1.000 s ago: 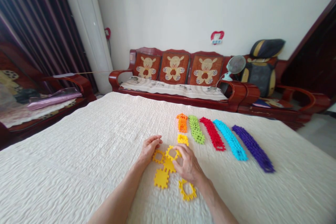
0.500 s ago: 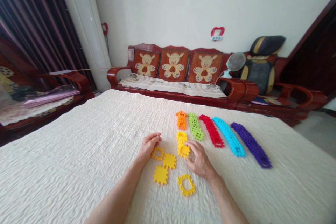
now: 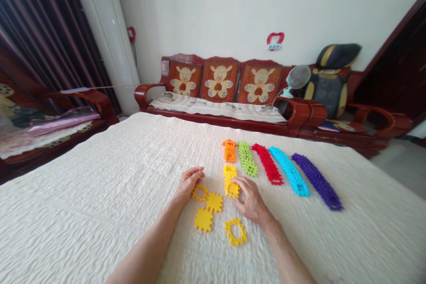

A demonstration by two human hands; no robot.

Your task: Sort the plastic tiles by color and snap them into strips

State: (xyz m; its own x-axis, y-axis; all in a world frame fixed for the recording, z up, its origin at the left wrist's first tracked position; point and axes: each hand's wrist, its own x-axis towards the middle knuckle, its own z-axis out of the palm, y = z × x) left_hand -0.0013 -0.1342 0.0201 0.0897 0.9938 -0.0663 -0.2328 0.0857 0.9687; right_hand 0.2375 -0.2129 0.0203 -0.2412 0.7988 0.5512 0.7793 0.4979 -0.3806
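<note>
My right hand (image 3: 250,199) has its thumb and fingers at the right edge of a yellow interlocking tile (image 3: 233,190), at the near end of a short yellow stack (image 3: 229,171). My left hand (image 3: 190,184) rests on its side on the cloth, fingers curled together, with nothing visible in them. Just beside it lies a yellow tile with a square opening (image 3: 199,192). Two solid yellow tiles, one upper (image 3: 214,202) and one lower (image 3: 203,220), lie close by. Nearer to me is a yellow frame tile (image 3: 236,231), set apart.
Beyond and right of my hands lie rows of interlocked tiles: orange (image 3: 229,152), green (image 3: 247,159), red (image 3: 268,165), light blue (image 3: 289,172) and purple (image 3: 317,182). A white quilted cloth (image 3: 100,195) covers the table. A wooden sofa (image 3: 213,117) stands behind it.
The whole view has shifted very slightly. Both hands and the yellow tiles keep nearly the same places, with my right hand still at the stack's near tile.
</note>
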